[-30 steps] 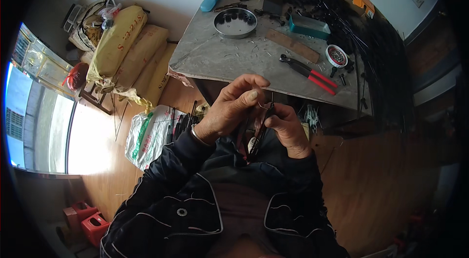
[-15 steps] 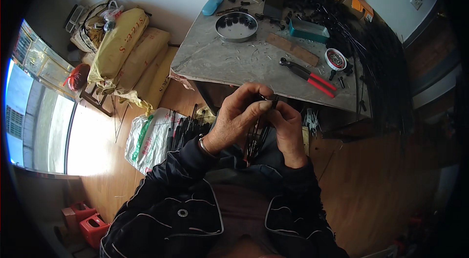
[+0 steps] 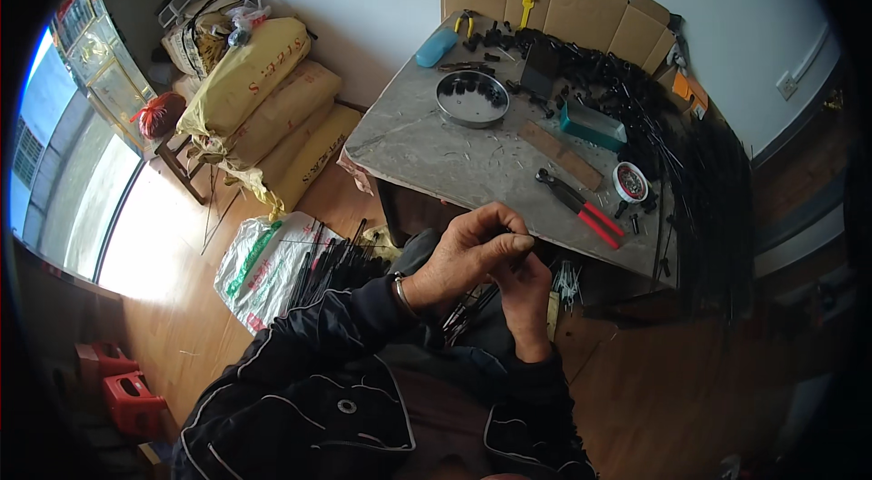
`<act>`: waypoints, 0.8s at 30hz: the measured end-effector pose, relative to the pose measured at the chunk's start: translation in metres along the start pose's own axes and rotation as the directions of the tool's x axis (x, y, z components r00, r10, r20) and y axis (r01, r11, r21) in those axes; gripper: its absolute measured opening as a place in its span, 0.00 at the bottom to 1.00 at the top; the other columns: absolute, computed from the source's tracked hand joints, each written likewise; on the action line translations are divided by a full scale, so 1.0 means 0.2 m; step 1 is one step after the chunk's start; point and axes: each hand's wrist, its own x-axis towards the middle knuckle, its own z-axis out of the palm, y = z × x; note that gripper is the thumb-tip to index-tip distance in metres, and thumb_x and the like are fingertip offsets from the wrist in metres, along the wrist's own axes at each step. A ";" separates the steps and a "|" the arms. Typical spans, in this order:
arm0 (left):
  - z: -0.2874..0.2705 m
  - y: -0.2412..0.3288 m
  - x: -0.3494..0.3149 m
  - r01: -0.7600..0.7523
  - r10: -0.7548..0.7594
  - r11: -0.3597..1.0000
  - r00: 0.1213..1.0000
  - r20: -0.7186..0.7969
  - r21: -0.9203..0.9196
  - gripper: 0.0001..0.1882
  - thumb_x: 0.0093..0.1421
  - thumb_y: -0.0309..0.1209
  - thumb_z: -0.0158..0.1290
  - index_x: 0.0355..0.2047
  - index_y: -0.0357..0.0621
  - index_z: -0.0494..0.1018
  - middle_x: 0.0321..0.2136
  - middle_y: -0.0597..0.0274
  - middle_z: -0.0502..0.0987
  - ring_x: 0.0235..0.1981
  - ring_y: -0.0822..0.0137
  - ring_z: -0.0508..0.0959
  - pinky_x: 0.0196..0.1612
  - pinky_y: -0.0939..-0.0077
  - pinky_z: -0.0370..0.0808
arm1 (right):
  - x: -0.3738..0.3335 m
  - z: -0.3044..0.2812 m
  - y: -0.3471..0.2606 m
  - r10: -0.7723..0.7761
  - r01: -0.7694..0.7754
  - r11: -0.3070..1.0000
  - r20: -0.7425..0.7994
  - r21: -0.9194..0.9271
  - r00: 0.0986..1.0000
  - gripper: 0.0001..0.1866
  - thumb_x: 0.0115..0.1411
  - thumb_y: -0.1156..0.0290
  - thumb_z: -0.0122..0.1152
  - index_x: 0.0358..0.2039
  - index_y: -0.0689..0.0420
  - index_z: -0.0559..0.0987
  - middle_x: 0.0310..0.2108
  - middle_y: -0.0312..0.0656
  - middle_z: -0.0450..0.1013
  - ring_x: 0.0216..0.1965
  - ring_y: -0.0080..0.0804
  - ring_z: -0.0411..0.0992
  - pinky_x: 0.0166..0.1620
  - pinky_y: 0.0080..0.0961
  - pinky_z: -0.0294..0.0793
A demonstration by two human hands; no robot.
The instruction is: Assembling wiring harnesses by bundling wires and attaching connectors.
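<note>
My left hand (image 3: 465, 255) pinches a small black part (image 3: 510, 232) between thumb and fingers, just in front of the table's near edge. Right below it, the fingers of my right hand (image 3: 527, 306) are closed against the left thumb. What they grip is hidden behind that thumb. Thin black rods (image 3: 469, 315) lie over my lap beneath both hands. On the grey table (image 3: 400, 139) beyond rest red-handled pliers (image 3: 581, 209), a round metal bowl (image 3: 472, 100) and a small white tub of tiny pieces (image 3: 629, 182).
A brown wooden strip (image 3: 560, 155) and a teal tray (image 3: 590, 128) are on the table. Black parts and long rods (image 3: 704, 198) crowd its back and right side. More black rods (image 3: 331, 267) lie on a white bag (image 3: 259, 271) at left. Stacked yellow sacks (image 3: 259, 85) stand beyond.
My view has turned, so the table sits further right and lower. Both hands stay together; the left thumb now covers more of the right fingertips.
</note>
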 end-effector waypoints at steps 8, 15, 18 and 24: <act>-0.11 0.04 0.15 -0.016 0.016 0.997 1.000 -0.007 -0.080 0.20 0.65 0.38 0.51 0.52 0.40 0.65 0.32 0.66 0.74 0.36 0.77 0.74 0.42 0.81 0.72 | 0.13 -0.04 0.05 0.062 -0.067 0.992 0.051 0.102 0.997 0.07 0.58 0.75 0.64 0.33 0.64 0.77 0.28 0.35 0.75 0.29 0.18 0.72 0.35 0.16 0.71; -0.71 0.05 0.94 -0.215 0.348 0.340 0.933 0.091 0.916 0.10 0.55 0.29 0.55 0.38 0.44 0.78 0.33 0.58 0.74 0.32 0.63 0.77 0.38 0.73 0.73 | 0.22 -0.06 0.06 0.078 -0.098 0.973 0.103 0.210 0.992 0.06 0.57 0.79 0.64 0.33 0.64 0.76 0.32 0.38 0.77 0.33 0.20 0.73 0.40 0.18 0.73; -0.90 -0.06 1.21 -0.248 0.278 0.008 0.931 0.236 0.969 0.14 0.50 0.29 0.57 0.39 0.47 0.78 0.34 0.54 0.73 0.38 0.55 0.77 0.43 0.66 0.74 | 0.25 -0.07 0.11 0.123 -0.152 0.951 0.121 0.269 0.985 0.05 0.57 0.80 0.62 0.33 0.64 0.75 0.33 0.41 0.76 0.34 0.23 0.73 0.41 0.20 0.74; -0.88 -0.10 1.35 -0.117 0.069 -0.151 0.989 0.129 0.982 0.13 0.50 0.31 0.58 0.37 0.49 0.79 0.39 0.55 0.72 0.42 0.53 0.75 0.45 0.62 0.74 | 0.30 -0.13 0.13 0.158 -0.183 0.938 0.105 0.296 0.982 0.04 0.59 0.77 0.60 0.33 0.62 0.73 0.32 0.45 0.76 0.32 0.34 0.76 0.39 0.30 0.78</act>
